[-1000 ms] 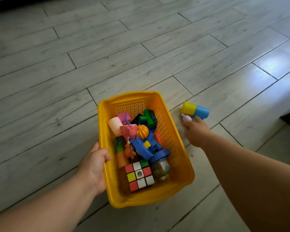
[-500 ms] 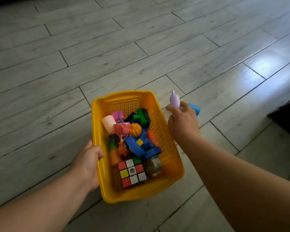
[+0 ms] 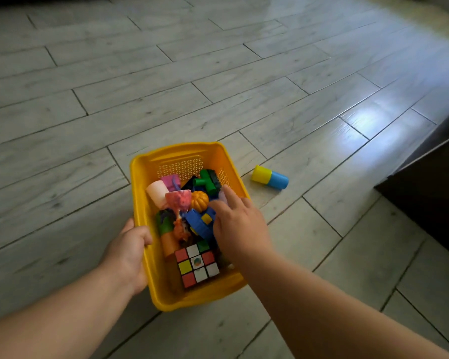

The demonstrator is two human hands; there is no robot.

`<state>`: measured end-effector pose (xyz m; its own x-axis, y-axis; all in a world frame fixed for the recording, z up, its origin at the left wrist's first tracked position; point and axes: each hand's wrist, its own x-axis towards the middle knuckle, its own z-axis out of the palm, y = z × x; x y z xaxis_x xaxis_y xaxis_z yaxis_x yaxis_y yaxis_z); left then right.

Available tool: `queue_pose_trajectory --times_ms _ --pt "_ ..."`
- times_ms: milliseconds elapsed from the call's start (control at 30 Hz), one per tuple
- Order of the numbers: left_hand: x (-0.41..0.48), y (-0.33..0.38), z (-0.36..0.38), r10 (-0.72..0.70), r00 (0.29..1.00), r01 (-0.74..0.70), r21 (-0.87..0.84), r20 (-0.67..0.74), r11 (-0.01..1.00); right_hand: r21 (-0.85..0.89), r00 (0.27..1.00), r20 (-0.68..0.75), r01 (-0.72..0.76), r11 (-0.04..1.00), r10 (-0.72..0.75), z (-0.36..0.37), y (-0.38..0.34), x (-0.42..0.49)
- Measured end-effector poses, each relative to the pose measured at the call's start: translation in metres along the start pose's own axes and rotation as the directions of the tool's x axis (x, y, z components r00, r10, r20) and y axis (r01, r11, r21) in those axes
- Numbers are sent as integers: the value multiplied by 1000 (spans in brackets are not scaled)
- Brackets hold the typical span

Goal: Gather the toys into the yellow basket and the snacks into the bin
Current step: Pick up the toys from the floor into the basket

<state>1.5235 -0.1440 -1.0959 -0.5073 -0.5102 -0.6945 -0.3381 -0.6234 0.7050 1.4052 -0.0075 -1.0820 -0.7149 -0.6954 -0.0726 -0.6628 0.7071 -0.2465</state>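
Yellow basket [image 3: 179,158] beneath fingers [image 3: 231,196] of right hand [image 3: 240,225].

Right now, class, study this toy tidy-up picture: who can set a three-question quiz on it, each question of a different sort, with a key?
1. True or false: the yellow-and-blue cylinder lies inside the yellow basket.
2. What does the left hand grip? A: the basket's rim. B: the cylinder. C: nothing.
3. Fill in: the right hand is spread above the toys in the ____.

Key: 1 false; 2 A; 3 basket.
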Motion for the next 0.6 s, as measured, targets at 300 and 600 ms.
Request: queue_pose_trajectory --times_ms 300,600 --pt "-14 0 0 -44 999 44 -21 -23 999 140 935 -5 -351 926 356 -5 90 59" --pt "-29 -8 2 -58 994 52 -73 -92 996 -242 880 362 -232 942 309 29 136 89"
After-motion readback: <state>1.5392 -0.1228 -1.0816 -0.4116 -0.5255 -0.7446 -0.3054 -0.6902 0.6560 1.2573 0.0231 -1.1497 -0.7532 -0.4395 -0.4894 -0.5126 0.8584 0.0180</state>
